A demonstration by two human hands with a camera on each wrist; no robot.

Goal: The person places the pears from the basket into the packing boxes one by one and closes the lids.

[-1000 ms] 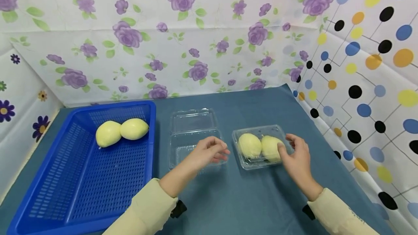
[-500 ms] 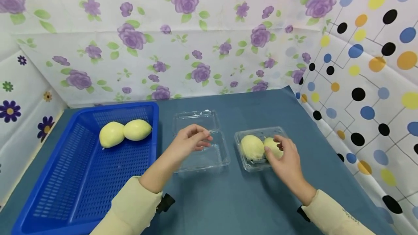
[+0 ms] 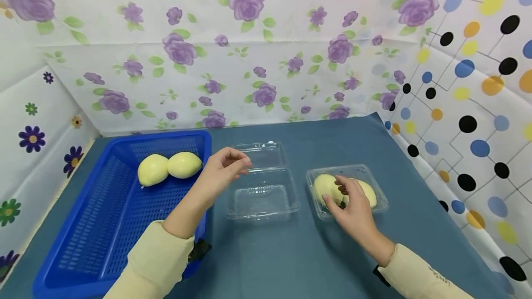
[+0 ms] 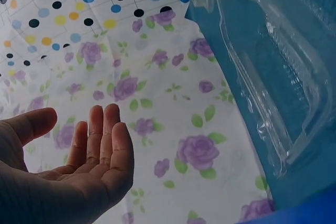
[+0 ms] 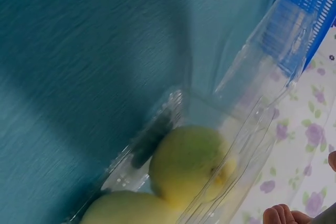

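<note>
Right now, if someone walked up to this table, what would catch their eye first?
Probably the bright blue basket on the left, with two pale yellow fruits at its far end. Next, the right hand resting on a shut clear box holding two more fruits. Between them lies an open, empty clear box, with the left hand hovering beside it, holding nothing.

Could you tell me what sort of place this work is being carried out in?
Probably a staged tabletop booth for practising fruit packing, not a real kitchen or shop. Patterned sheets wall in a table under a blue cloth, which holds only a blue basket and clear clamshell boxes for yellow fruit.
</note>
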